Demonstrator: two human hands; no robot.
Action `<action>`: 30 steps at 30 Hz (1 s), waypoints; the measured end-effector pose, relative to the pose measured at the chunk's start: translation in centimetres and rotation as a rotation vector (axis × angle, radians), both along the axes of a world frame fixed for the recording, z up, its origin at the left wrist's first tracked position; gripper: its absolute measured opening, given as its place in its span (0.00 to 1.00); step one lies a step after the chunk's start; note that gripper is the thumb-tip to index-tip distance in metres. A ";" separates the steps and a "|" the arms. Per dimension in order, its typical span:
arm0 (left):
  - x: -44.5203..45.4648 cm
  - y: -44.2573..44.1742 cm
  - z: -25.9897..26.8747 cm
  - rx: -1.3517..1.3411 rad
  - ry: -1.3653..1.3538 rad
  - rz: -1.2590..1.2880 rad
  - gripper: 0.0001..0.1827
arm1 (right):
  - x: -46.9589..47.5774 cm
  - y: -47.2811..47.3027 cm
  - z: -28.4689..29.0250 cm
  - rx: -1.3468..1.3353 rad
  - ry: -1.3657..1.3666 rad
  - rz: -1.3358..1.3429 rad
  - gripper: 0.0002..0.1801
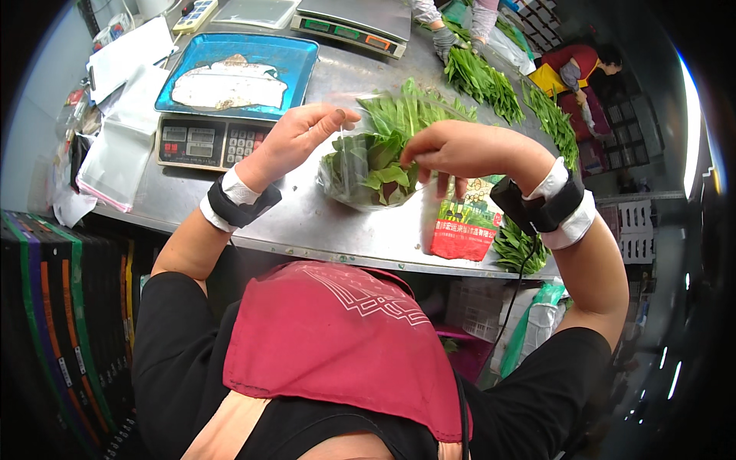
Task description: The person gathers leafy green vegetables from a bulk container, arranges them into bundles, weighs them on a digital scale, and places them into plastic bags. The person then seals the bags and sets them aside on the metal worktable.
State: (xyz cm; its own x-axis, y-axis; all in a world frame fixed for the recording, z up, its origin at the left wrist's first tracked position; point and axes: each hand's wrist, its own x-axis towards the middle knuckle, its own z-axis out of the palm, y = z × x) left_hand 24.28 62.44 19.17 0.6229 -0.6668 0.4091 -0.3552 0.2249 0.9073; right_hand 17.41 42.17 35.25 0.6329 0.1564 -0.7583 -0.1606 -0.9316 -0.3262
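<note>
A clear plastic bag (pixel 342 178) full of leafy greens (pixel 382 161) rests on the metal table in front of me. My left hand (pixel 307 135) pinches the film at the bag's upper left edge between thumb and fingers. On the other side, my right hand (pixel 466 150) is bent down over the right side of the greens, its fingers curled and slightly blurred. Whether those fingers grip film or leaves cannot be told. Under my right hand lies a printed red and green plastic package (pixel 463 233) bearing writing.
A digital scale (pixel 192 144) carries a blue tray (pixel 198 46) at left, beside stacked clear bags (pixel 118 152). Another scale (pixel 351 26) stands farther back. Gloved hands (pixel 448 43) of a co-worker touch long greens (pixel 483 83). More greens (pixel 520 247) lie by the table's front edge.
</note>
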 end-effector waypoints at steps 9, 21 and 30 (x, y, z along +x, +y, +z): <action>0.0 0.1 -0.2 -0.006 -0.022 -0.006 0.21 | 2.3 -1.1 -2.6 -0.226 -0.120 0.570 0.15; 0.2 0.1 -0.1 -0.034 -0.029 -0.013 0.21 | -0.3 0.2 -5.5 -0.159 0.138 0.118 0.19; 0.0 0.3 -0.5 -0.023 -0.019 -0.066 0.22 | -1.2 -0.2 -7.9 -0.163 -0.068 0.512 0.19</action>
